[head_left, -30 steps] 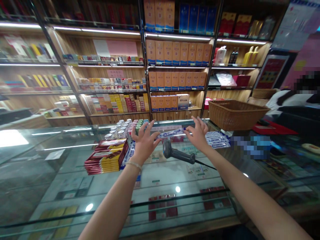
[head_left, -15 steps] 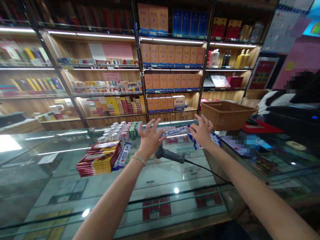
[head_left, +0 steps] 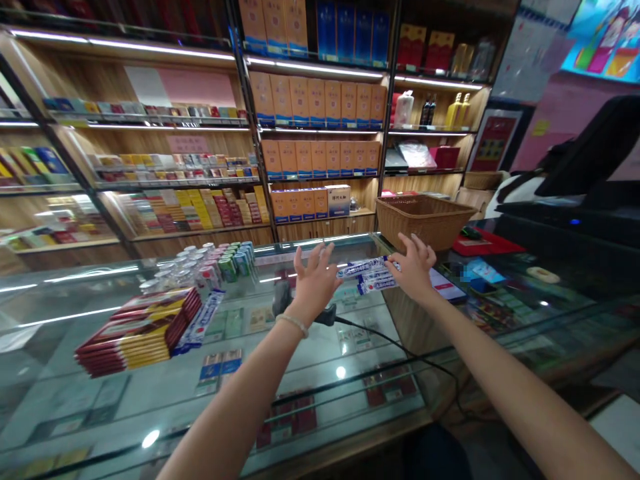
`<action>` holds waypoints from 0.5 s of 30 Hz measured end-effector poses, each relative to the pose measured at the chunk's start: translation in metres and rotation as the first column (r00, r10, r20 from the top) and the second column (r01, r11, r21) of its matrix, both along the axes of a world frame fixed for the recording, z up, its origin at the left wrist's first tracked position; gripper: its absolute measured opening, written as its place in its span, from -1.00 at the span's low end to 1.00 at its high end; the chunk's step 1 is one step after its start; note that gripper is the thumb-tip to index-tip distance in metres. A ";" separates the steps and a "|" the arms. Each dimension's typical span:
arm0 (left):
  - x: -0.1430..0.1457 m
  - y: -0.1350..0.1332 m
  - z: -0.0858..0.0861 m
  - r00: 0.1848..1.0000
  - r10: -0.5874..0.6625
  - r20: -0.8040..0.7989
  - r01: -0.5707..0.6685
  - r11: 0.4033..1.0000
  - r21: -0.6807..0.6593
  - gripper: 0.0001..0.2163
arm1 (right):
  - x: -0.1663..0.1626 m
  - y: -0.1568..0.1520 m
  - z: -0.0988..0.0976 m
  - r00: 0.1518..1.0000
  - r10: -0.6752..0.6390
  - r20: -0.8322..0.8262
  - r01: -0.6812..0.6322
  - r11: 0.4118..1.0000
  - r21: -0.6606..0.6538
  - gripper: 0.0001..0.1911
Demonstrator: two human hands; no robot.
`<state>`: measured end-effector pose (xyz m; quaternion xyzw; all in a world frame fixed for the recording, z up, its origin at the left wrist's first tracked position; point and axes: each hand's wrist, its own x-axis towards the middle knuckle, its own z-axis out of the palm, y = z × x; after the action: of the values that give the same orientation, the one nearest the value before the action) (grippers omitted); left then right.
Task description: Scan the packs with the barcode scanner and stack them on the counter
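A slim blue-and-white wrapped snack bar [head_left: 361, 267] stretches between my hands. My left hand [head_left: 316, 283] pinches its left end, palm down with the fingers fanned. At the bar's right end, the thumb and fingers of my right hand [head_left: 414, 270] close on it. Just in front of the held bar lie more blue-and-white bars [head_left: 377, 284] on the glass, partly covered by it and by my right hand. Under my left hand sits a dark handheld scanner [head_left: 283, 300], its middle hidden by my wrist. Further left, similar bars [head_left: 201, 323] lean along a stack of red-and-yellow packets [head_left: 143, 330].
Small cans and clear-lidded jars [head_left: 183, 267] stand behind the stack on the glass counter [head_left: 200, 407]. A wicker basket [head_left: 423, 217] is at the back right. The scanner's black cable [head_left: 380, 335] runs right. A dark monitor [head_left: 593, 147] and a seated person [head_left: 517, 190] are beyond.
My view has turned right. Both hands, still on the bar, have shifted right across the counter, bringing it against the pile of bars; my left wrist now covers part of the scanner.
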<state>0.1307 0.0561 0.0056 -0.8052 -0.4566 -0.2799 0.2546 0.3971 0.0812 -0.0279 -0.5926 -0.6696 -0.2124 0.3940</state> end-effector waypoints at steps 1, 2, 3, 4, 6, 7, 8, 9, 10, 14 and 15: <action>0.008 0.001 -0.002 1.000 -0.009 -0.009 0.009 1.000 -0.003 -0.92 | 0.006 0.000 -0.003 1.000 -0.020 -0.007 0.020 1.000 -0.002 -0.75; 0.016 0.002 -0.003 1.000 -0.017 -0.016 0.017 1.000 -0.006 -0.92 | 0.011 -0.001 -0.006 0.999 -0.042 -0.016 0.041 0.999 -0.006 -0.76; 0.024 0.003 -0.005 0.999 -0.023 -0.023 0.022 1.000 -0.012 -0.92 | 0.016 -0.001 -0.009 0.998 -0.062 -0.022 0.062 0.998 -0.011 -0.77; 0.032 0.005 -0.007 0.999 -0.027 -0.028 0.026 0.999 -0.019 -0.92 | 0.021 -0.002 -0.011 0.996 -0.081 -0.026 0.081 0.997 -0.018 -0.78; 0.046 0.007 -0.011 0.999 -0.027 -0.039 0.025 0.999 -0.041 -0.91 | 0.030 -0.004 -0.018 0.993 -0.112 -0.026 0.111 0.993 -0.032 -0.79; 0.052 0.009 -0.013 0.999 -0.027 -0.045 0.024 0.998 -0.054 -0.90 | 0.034 -0.006 -0.021 0.992 -0.122 -0.022 0.121 0.992 -0.041 -0.79; 0.057 0.010 -0.015 0.998 -0.026 -0.051 0.022 0.998 -0.065 -0.90 | 0.037 -0.007 -0.024 0.991 -0.131 -0.019 0.130 0.990 -0.048 -0.78; 0.062 0.011 -0.017 0.998 -0.024 -0.056 0.020 0.997 -0.075 -0.90 | 0.041 -0.007 -0.027 0.990 -0.138 -0.016 0.137 0.989 -0.053 -0.78; 0.067 0.012 -0.018 0.998 -0.023 -0.059 0.018 0.996 -0.083 -0.91 | 0.044 -0.008 -0.030 0.990 -0.144 -0.013 0.143 0.988 -0.055 -0.78; 0.079 0.014 -0.027 0.999 -0.029 -0.032 0.026 0.994 -0.104 -0.90 | 0.054 -0.009 -0.038 0.985 -0.168 0.024 0.169 0.984 -0.049 -0.81; 0.081 0.014 -0.030 0.999 -0.036 -0.020 0.034 0.994 -0.107 -0.90 | 0.055 -0.009 -0.039 0.984 -0.175 0.043 0.177 0.983 -0.053 -0.82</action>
<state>0.2115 0.0705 -0.0243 -0.8286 -0.4538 -0.2509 0.2113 0.4524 0.0717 -0.0671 -0.6562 -0.6278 -0.2385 0.3440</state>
